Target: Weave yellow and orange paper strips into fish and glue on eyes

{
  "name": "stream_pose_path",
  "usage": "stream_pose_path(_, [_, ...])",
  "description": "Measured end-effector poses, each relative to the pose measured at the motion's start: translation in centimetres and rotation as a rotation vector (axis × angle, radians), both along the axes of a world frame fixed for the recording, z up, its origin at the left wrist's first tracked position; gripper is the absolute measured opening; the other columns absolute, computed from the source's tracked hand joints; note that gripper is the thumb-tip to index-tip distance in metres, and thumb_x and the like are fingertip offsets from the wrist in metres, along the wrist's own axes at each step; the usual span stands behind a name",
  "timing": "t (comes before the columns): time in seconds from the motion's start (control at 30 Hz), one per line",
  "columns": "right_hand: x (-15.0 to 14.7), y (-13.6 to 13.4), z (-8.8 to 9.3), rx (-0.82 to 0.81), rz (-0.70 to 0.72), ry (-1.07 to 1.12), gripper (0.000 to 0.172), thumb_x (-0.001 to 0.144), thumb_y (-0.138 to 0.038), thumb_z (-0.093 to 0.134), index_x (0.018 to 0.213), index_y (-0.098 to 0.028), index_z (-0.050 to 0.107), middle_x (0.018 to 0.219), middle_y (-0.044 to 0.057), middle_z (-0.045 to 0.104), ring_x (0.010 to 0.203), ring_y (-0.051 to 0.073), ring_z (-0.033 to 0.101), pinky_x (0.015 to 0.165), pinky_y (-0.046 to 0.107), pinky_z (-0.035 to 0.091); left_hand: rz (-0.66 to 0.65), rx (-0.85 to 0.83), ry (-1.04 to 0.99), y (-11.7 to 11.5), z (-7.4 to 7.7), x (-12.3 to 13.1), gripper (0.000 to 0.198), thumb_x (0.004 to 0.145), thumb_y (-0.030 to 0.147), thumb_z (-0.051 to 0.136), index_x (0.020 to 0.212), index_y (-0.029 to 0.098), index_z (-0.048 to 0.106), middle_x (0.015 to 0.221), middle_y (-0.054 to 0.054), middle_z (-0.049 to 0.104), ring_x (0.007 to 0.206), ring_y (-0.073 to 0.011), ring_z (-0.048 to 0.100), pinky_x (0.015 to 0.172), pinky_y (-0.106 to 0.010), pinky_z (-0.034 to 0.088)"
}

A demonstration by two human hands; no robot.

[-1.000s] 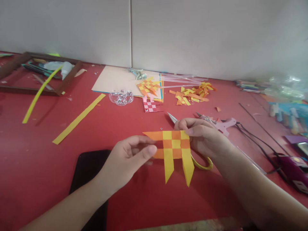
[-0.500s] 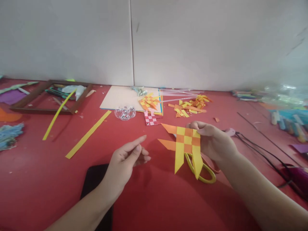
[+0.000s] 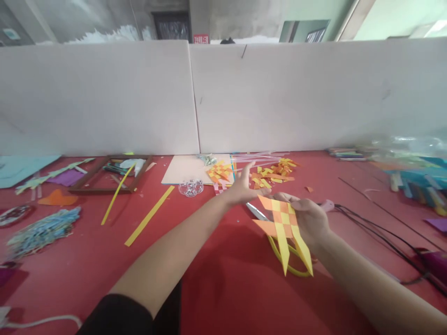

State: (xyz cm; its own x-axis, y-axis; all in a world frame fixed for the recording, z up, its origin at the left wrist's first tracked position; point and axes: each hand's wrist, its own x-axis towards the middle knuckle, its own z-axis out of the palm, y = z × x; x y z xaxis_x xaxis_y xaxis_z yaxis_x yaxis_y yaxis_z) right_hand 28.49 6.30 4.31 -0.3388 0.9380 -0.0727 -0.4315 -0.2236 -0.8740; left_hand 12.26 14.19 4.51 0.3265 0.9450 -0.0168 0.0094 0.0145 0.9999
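Observation:
My right hand (image 3: 309,216) pinches a woven paper fish (image 3: 284,217) by its top right corner. Orange and yellow strips make its checkered body, with pointed ends toward the left and downward. My left hand (image 3: 241,186) reaches forward beside it, thumb raised and apart from the fingers, with nothing seen in it. Under the fish lie scissors (image 3: 256,211), their blade and yellow handle partly covered. A tiny googly eye (image 3: 238,221) rests on the table just below my left wrist. Behind my left hand, a pink checkered paper piece (image 3: 219,187) is partly hidden.
Another orange-yellow woven fish (image 3: 220,172) lies on pale paper sheets (image 3: 181,167), near a clear container (image 3: 191,187) of googly eyes. Paper scraps (image 3: 272,174) are heaped behind my hands. Leftward are a yellow strip (image 3: 150,216) and a brown frame (image 3: 101,190). A cord (image 3: 370,225) runs right.
My left hand has moved forward and right, its thumb spreading from the fingers. The paper fish has tilted slightly in my right hand. The view has lifted, showing the room above the partition.

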Motion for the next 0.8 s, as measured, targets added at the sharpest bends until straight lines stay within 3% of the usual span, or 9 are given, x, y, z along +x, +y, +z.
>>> stream_pose_path(0.07, [0.1,0.2,-0.3,0.064,-0.003,-0.075,0.027,0.066,-0.034,0.059,0.059,-0.023,0.035,0.058,-0.004,0.031,0.047,0.011,0.030,0.042,0.025,0.030,-0.047,-0.006,0.030,0.9,0.2,0.0,0.060,0.058,0.037,0.090,0.113,0.024,0.068,0.130,-0.011,0.060,0.110,-0.0255,0.058,0.085,-0.031,0.047])
stream_pose_path(0.13, [0.1,0.4,-0.9,0.140,0.007,-0.177,0.027,0.066,-0.036,0.058,0.060,-0.022,0.035,0.062,-0.003,0.034,0.050,0.012,0.034,0.046,0.026,0.033,-0.112,-0.045,0.039,0.6,0.7,-1.3,0.045,0.074,0.057,0.074,0.101,0.021,0.072,0.125,-0.012,0.066,0.111,-0.0272,0.060,0.083,-0.033,0.050])
stream_pose_path(0.27, [0.0,0.5,-1.9,0.195,0.092,-0.299,0.021,0.067,-0.029,0.065,0.061,-0.021,0.047,0.064,-0.002,0.042,0.058,0.013,0.040,0.055,0.027,0.036,-0.356,-0.189,0.072,-3.0,2.3,-5.4,0.068,0.084,0.078,0.042,0.096,0.019,0.074,0.108,-0.013,0.075,0.094,-0.0257,0.071,0.073,-0.033,0.055])
stream_pose_path(0.33, [-0.3,0.1,-1.9,0.222,0.151,-0.382,0.018,0.069,-0.025,0.068,0.063,-0.019,0.052,0.067,-0.002,0.046,0.063,0.013,0.043,0.061,0.027,0.038,-0.365,-0.122,0.245,-5.5,2.6,-7.1,0.054,0.085,0.070,0.053,0.097,0.022,0.073,0.110,-0.009,0.076,0.099,-0.0241,0.070,0.078,-0.032,0.053])
stream_pose_path(0.4, [-0.9,-0.4,-1.7,0.272,0.209,-0.504,0.019,0.073,-0.027,0.070,0.066,-0.019,0.055,0.070,-0.002,0.048,0.068,0.014,0.045,0.065,0.027,0.039,-0.316,-0.081,0.309,-7.9,2.3,-8.2,0.043,0.072,0.056,0.077,0.097,0.021,0.073,0.109,-0.010,0.075,0.103,-0.0264,0.068,0.081,-0.033,0.051])
stream_pose_path(0.5, [-2.0,-1.3,-1.2,0.387,0.267,-0.679,0.027,0.081,-0.040,0.069,0.070,-0.019,0.056,0.073,-0.001,0.051,0.070,0.014,0.048,0.066,0.028,0.040,-0.245,-0.042,0.381,-10.4,1.0,-8.6,0.029,0.072,0.044,0.079,0.087,0.020,0.072,0.090,-0.006,0.076,0.085,-0.0243,0.069,0.071,-0.032,0.049])
stream_pose_path(0.6, [-2.4,-1.6,-0.2,0.504,0.257,-0.847,0.031,0.085,-0.049,0.065,0.075,-0.020,0.061,0.078,0.001,0.059,0.070,0.015,0.054,0.067,0.029,0.045,-0.138,-0.024,0.365,-11.3,-0.5,-8.7,0.021,0.077,0.039,0.073,0.076,0.018,0.068,0.077,-0.004,0.071,0.074,-0.0212,0.066,0.067,-0.031,0.047])
stream_pose_path(0.7, [0.4,-0.8,0.9,0.570,0.042,-1.153,0.032,0.084,-0.053,0.063,0.084,-0.021,0.067,0.084,0.005,0.069,0.076,0.020,0.062,0.071,0.032,0.048,-0.035,-0.004,0.293,-11.1,-2.0,-8.9,0.020,0.079,0.037,0.070,0.078,0.018,0.066,0.080,-0.004,0.070,0.079,-0.0200,0.065,0.074,-0.030,0.047])
stream_pose_path(0.8, [6.7,1.3,0.9,0.418,-0.468,-1.484,0.035,0.081,-0.056,0.058,0.086,-0.022,0.067,0.082,0.009,0.073,0.077,0.026,0.067,0.069,0.035,0.050,0.060,-0.014,0.204,-10.6,-3.7,-9.1,0.024,0.084,0.042,0.063,0.082,0.018,0.061,0.082,-0.004,0.068,0.079,-0.0180,0.064,0.075,-0.029,0.048])
